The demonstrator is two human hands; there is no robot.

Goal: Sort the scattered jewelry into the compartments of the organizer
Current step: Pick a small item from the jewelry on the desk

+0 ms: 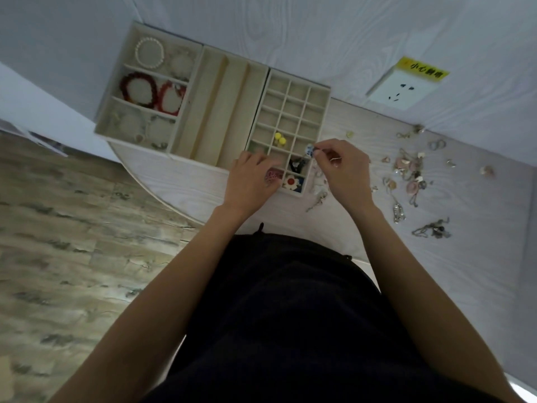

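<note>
Over the near right corner of the grid tray (321, 91), my right hand (345, 167) pinches a small blue-and-white earring (309, 150) between thumb and fingertips, just above the tray's right edge. My left hand (252, 178) rests with loosely bent fingers, holding nothing, on the tray's near-left cells, beside a pink piece (273, 175). Nearby cells hold a white flower piece (291, 182), a dark piece (297, 164) and two yellow beads (280, 138). Left of it sit a long-slot tray (229, 112) and a bracelet tray (186, 85) with a pearl bracelet (149, 52) and red bracelets (151, 93). Scattered jewelry (406, 175) lies on the desk (479, 228) to my right.
</note>
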